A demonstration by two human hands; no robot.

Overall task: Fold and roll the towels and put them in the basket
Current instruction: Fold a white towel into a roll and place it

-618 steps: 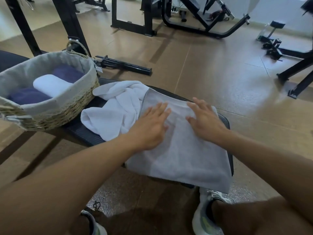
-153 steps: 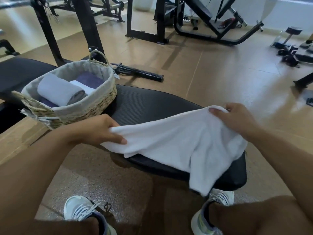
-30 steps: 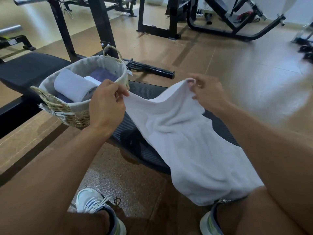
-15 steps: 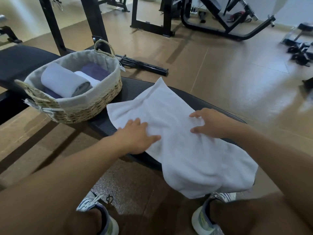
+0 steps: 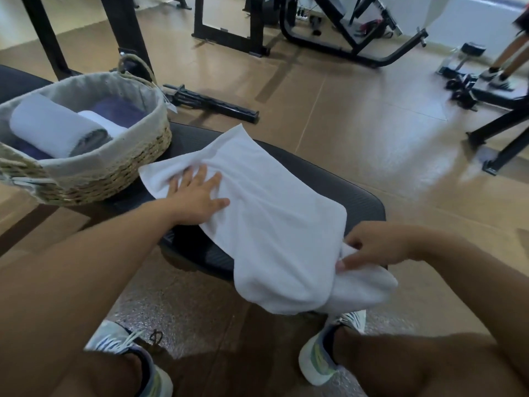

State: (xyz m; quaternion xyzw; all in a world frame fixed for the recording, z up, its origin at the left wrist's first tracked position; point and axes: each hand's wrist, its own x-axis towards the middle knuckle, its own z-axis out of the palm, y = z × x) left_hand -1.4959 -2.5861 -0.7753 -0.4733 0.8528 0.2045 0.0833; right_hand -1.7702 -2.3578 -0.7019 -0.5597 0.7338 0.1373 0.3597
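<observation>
Head view: white towel lies under left hand, right hand pinching.

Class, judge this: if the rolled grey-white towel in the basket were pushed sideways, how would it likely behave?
The rolled towel would probably roll little: it lies against the basket's lined wall. It is likely soft and would dent, being cloth like the limp white towel drooping off the bench.

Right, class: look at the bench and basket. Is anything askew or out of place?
The white towel lies skewed across the bench, its near end hanging off the edge, bunched where the right hand pinches it. The basket looks tidy.
</observation>
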